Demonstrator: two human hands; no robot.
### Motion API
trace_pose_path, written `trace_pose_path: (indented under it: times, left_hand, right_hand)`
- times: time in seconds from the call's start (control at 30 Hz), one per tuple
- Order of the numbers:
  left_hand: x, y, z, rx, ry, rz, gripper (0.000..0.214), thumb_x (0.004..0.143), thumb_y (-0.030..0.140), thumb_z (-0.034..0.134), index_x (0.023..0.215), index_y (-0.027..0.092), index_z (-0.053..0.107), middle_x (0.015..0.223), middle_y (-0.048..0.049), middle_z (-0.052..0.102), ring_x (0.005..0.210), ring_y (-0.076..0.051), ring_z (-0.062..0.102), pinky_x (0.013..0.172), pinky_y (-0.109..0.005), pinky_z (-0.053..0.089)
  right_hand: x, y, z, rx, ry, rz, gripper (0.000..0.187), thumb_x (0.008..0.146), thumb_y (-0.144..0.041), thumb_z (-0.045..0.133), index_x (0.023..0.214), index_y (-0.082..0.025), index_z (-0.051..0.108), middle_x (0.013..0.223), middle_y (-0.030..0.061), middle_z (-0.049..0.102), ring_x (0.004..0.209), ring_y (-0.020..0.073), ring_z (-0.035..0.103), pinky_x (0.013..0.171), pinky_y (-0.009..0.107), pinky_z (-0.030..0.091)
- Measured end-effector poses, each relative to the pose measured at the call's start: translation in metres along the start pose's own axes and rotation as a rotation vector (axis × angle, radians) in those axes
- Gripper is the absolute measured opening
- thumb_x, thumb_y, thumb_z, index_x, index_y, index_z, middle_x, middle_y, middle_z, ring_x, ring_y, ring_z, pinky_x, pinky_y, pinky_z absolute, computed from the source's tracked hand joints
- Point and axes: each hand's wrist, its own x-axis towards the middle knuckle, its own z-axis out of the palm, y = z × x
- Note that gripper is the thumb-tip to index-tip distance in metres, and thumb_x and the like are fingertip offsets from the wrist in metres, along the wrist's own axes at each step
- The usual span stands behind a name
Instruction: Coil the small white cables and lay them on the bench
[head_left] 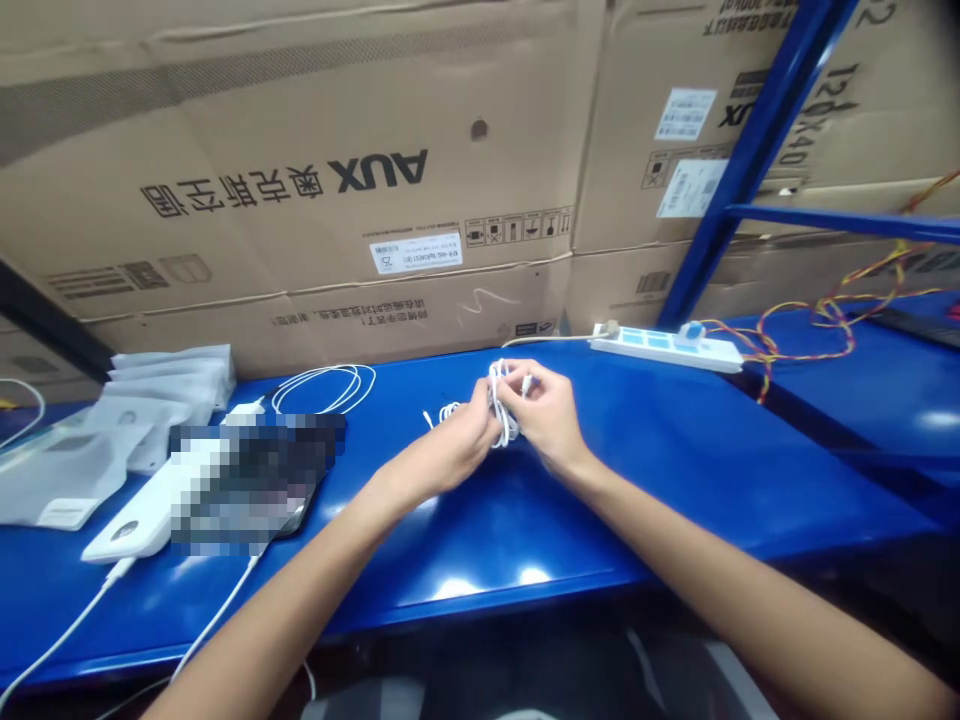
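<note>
Both hands meet over the middle of the blue table (645, 470), closed round a bundle of thin white cable (501, 412). My left hand (466, 435) grips the coil from the left. My right hand (546, 408) pinches the cable from the right, with a small white plug end sticking up between its fingers. A short loose end of the cable lies on the table just left of the hands.
A second white cable coil (330, 388) lies at the back left. A white power bank (139, 515) and a blurred dark device sit at left beside white pouches (112, 420). A white power strip (664, 345) with red-yellow wires is at right. Cardboard boxes (300, 180) stand behind.
</note>
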Motion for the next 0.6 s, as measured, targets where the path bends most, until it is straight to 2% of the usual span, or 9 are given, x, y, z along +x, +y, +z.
trace_pose_path:
  times: [0.1, 0.2, 0.27, 0.33, 0.43, 0.5, 0.6]
  left_hand:
    - [-0.003, 0.006, -0.002, 0.206, -0.088, 0.006, 0.051, 0.102, 0.018, 0.034, 0.153, 0.011, 0.033, 0.080, -0.0067, 0.068, 0.063, -0.023, 0.065, 0.063, -0.034, 0.051]
    - [-0.005, 0.013, -0.001, 0.457, -0.096, -0.002, 0.055, 0.103, 0.012, 0.028, 0.158, 0.014, 0.026, 0.086, -0.0105, 0.072, 0.069, -0.026, 0.069, 0.066, -0.035, 0.051]
    - [-0.005, 0.015, 0.001, 0.478, -0.050, -0.034, 0.052, 0.105, 0.014, 0.030, 0.156, 0.017, 0.030, 0.088, -0.0105, 0.073, 0.071, -0.027, 0.071, 0.068, -0.034, 0.051]
    - [-0.005, 0.015, 0.004, 0.408, 0.031, -0.043, 0.042, 0.107, 0.019, 0.033, 0.148, 0.019, 0.038, 0.096, -0.0111, 0.074, 0.077, -0.027, 0.072, 0.071, -0.033, 0.051]
    - [-0.005, 0.013, 0.009, 0.326, 0.162, 0.014, 0.028, 0.107, 0.021, 0.035, 0.130, 0.021, 0.050, 0.110, -0.0129, 0.072, 0.092, -0.028, 0.072, 0.076, -0.034, 0.051]
    - [-0.005, 0.011, 0.011, 0.323, 0.211, 0.054, 0.025, 0.106, 0.019, 0.034, 0.123, 0.022, 0.054, 0.113, -0.0130, 0.070, 0.099, -0.028, 0.069, 0.080, -0.036, 0.052]
    - [-0.006, 0.009, 0.013, 0.333, 0.229, 0.097, 0.031, 0.105, 0.016, 0.034, 0.125, 0.023, 0.057, 0.115, -0.0120, 0.066, 0.100, -0.028, 0.066, 0.084, -0.038, 0.053]
  right_hand:
    - [0.000, 0.000, 0.002, 0.026, 0.087, 0.027, 0.021, 0.072, -0.034, 0.083, 0.069, -0.019, 0.070, 0.106, 0.0108, 0.076, 0.093, 0.0247, 0.074, 0.084, 0.037, 0.058]
    - [0.000, -0.002, 0.002, 0.069, 0.142, 0.062, 0.022, 0.071, -0.034, 0.083, 0.067, -0.019, 0.069, 0.104, 0.0107, 0.077, 0.092, 0.0246, 0.074, 0.083, 0.037, 0.058]
    - [0.000, -0.003, 0.003, 0.088, 0.164, 0.081, 0.022, 0.071, -0.035, 0.084, 0.068, -0.019, 0.069, 0.104, 0.0107, 0.078, 0.092, 0.0244, 0.074, 0.083, 0.037, 0.058]
    - [0.000, -0.003, 0.003, 0.115, 0.170, 0.105, 0.023, 0.071, -0.035, 0.084, 0.069, -0.019, 0.069, 0.105, 0.0110, 0.077, 0.090, 0.0239, 0.074, 0.081, 0.037, 0.058]
    - [0.000, -0.004, 0.003, 0.131, 0.155, 0.112, 0.024, 0.072, -0.036, 0.085, 0.069, -0.019, 0.069, 0.102, 0.0104, 0.077, 0.092, 0.0241, 0.073, 0.084, 0.037, 0.057]
    - [0.000, -0.004, 0.003, 0.111, 0.141, 0.102, 0.025, 0.073, -0.038, 0.085, 0.068, -0.020, 0.068, 0.099, 0.0093, 0.077, 0.095, 0.0247, 0.073, 0.088, 0.038, 0.057]
    - [-0.001, -0.003, 0.002, 0.077, 0.124, 0.099, 0.027, 0.073, -0.041, 0.085, 0.068, -0.020, 0.069, 0.097, 0.0094, 0.078, 0.096, 0.0255, 0.073, 0.089, 0.039, 0.057]
